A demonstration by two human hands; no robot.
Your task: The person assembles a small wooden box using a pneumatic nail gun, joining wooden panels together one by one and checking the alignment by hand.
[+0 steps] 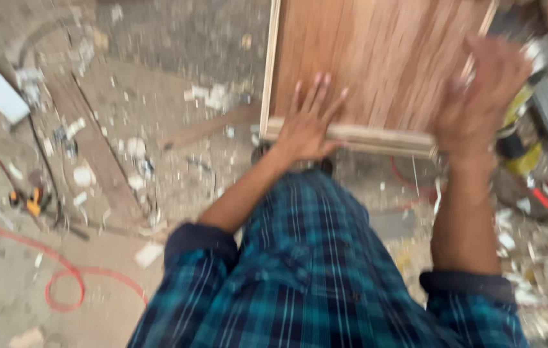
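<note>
— What are the hands doing?

— I see my left hand flat on the board, fingers spread out, pressing by its near edge. My right hand is at the board's right side. It is too blurry, so I cannot tell if it grips or just touches.

— Where is the board?

— It is in front of me, over the dusty floor. A pale strip runs along its near edge. A red cable curls on the floor to my left, well apart.
</note>
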